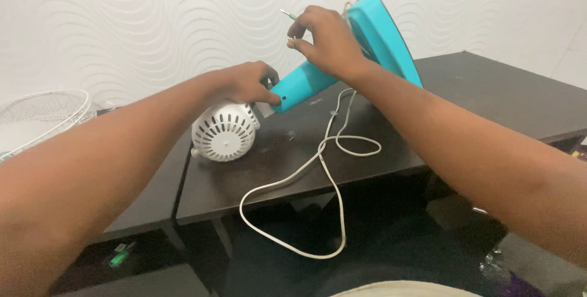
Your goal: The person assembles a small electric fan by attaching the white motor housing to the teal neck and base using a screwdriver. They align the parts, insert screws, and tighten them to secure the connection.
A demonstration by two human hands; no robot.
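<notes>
A small fan lies tipped on a dark table [477, 89]. Its white vented motor housing [224, 132] rests on the table, and its turquoise neck [302, 86] rises to the turquoise base [385, 31], tilted up at the back. My left hand [247, 83] grips the joint where the white housing meets the turquoise neck. My right hand [324, 37] is higher, over the neck near the base, pinching a thin metal tool [287, 14] that looks like a screwdriver tip. The fan's white cord [324, 162] loops across the table and hangs over the front edge.
A white wire fan guard [43, 113] lies at the far left on a lower surface. A wavy-patterned white wall stands behind the table. Under the table it is dark, with small bits of litter on the floor [119, 257].
</notes>
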